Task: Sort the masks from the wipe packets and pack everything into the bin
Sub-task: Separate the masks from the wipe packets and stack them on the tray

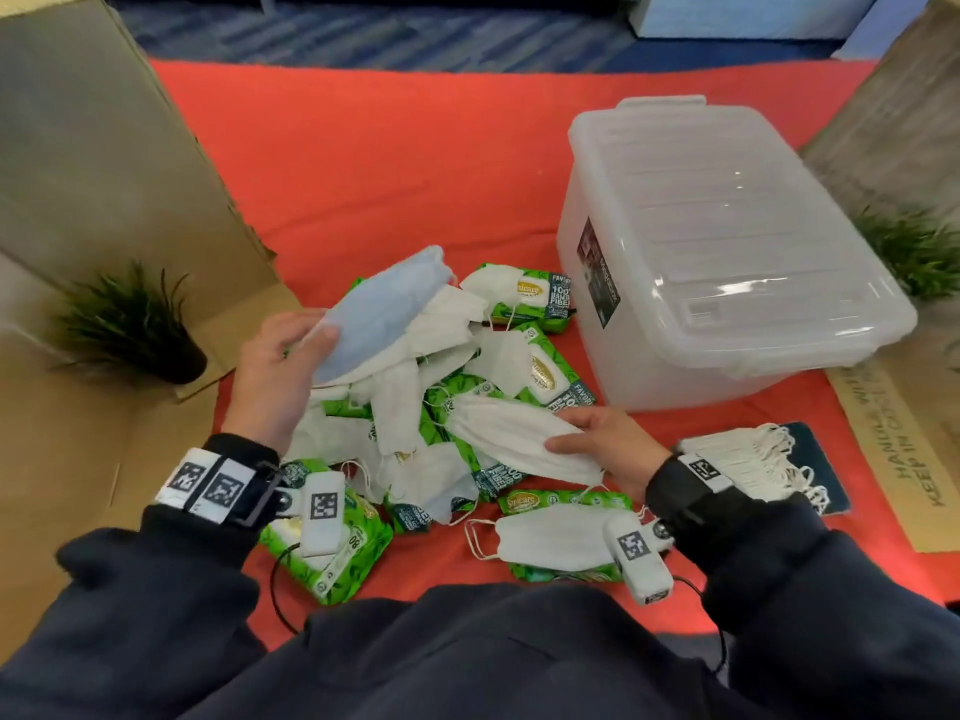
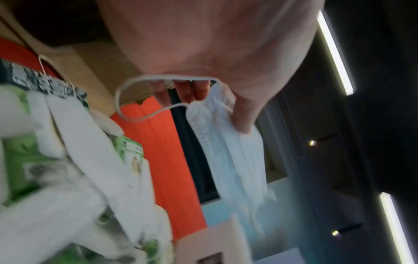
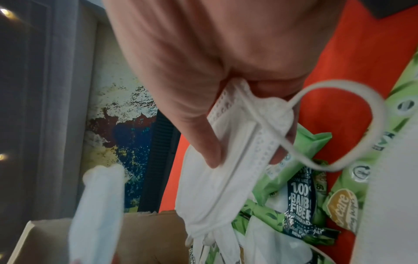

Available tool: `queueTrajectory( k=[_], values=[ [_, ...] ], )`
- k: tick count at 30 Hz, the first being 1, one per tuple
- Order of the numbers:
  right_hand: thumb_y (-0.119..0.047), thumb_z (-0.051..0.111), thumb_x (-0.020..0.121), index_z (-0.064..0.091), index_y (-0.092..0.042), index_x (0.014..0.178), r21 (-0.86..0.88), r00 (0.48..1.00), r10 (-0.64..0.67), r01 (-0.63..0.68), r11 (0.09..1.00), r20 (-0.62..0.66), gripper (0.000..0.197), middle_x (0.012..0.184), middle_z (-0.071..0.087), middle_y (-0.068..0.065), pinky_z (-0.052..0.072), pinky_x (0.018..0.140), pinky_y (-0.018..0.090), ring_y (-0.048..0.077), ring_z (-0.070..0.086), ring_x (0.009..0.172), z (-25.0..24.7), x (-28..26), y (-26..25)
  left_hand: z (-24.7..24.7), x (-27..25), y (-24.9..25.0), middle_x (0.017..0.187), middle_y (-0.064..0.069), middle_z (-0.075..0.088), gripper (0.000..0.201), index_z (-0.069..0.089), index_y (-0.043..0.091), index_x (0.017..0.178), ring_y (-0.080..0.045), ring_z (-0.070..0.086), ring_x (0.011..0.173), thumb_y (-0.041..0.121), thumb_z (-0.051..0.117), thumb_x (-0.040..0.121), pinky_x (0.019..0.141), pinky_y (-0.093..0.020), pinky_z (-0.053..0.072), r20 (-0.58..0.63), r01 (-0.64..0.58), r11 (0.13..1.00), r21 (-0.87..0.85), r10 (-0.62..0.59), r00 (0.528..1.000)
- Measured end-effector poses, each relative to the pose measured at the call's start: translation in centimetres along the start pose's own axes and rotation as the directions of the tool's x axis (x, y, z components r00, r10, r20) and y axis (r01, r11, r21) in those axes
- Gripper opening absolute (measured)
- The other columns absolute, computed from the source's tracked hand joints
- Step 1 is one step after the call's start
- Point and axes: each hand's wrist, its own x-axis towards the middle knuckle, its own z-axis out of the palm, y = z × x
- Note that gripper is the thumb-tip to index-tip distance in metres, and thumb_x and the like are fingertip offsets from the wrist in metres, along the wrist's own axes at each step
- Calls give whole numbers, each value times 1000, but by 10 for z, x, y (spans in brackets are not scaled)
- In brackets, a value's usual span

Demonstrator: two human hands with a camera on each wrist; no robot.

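Left hand (image 1: 280, 366) pinches one end of a pale blue mask (image 1: 379, 309), raised over the mixed pile at 11 o'clock. Right hand (image 1: 608, 449) grips a white mask (image 1: 514, 439) by its end, at 3 o'clock of the pile. Green wipe packets (image 1: 535, 293) lie under loose masks on the red cloth (image 1: 389, 163). Bin (image 1: 727, 252), lid on, stands at 2 o'clock. Stacked white masks (image 1: 753, 459) lie beside the right wrist.

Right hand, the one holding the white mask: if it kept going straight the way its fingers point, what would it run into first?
Probably the heap of masks and green wipe packets: the right hand, pinching a white mask, points leftward across it. Depth is unclear; it may pass just above.
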Motion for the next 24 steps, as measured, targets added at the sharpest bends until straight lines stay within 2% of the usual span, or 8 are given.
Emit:
queueTrajectory(
  k=[2,5,7,9,13,18,21,24],
  values=[
    [2,76,85,78,-5,108,-37,1000,-19,19,999,14,24,108,76,20,55,93,43,30,70,94,4,-2,-4,5,-10,22,122,16,67,13,81,32,85,-11,60,122,42,76,79,102,-33,44,216,24,991,-131,5,976],
    [3,72,88,81,-9,92,-117,998,-56,58,991,22,15,99,78,16,55,88,39,23,70,87,11,-1,-12,25,-23,33,136,14,61,14,79,17,82,-3,55,127,30,83,82,94,-16,44,519,28,1000,-11,-18,855],
    [2,68,91,82,-8,93,-123,996,-47,56,991,70,17,96,79,13,56,86,40,21,71,84,18,1,-18,43,-31,22,142,22,55,7,79,20,83,5,48,131,26,79,87,100,-14,39,614,-59,985,161,-53,787],
    [-2,72,89,80,-7,105,-97,992,-50,62,993,119,18,107,77,16,55,90,41,23,70,93,24,1,-22,55,-37,5,137,25,58,5,79,27,85,6,50,128,30,79,89,104,-21,38,648,-131,949,287,-91,756],
    [-5,70,93,76,-3,116,-10,990,-44,46,999,132,24,113,75,18,55,90,38,23,70,95,30,3,-23,59,-45,-16,94,9,77,8,80,24,86,-8,69,93,31,79,89,85,-32,51,538,-59,951,304,-120,834],
    [-11,74,91,82,-4,91,93,999,14,-9,996,-48,10,85,77,15,60,65,29,18,70,66,28,2,-10,49,-57,-20,87,-5,73,10,77,18,86,-11,65,71,25,75,93,59,-27,52,396,52,977,205,-131,909],
    [-16,76,91,73,-1,85,198,990,114,-96,975,-82,16,64,62,6,60,54,34,17,57,51,25,1,-1,42,-59,-27,92,9,73,5,74,24,87,-3,65,82,24,77,90,74,-21,48,353,11,963,269,-109,929],
    [-22,71,96,58,-9,71,334,976,185,-138,932,-113,31,64,56,6,59,63,41,20,55,53,28,2,5,37,-64,-31,102,27,68,18,70,32,99,5,61,94,26,81,86,78,-14,42,312,-20,948,318,-84,946]
  ],
)
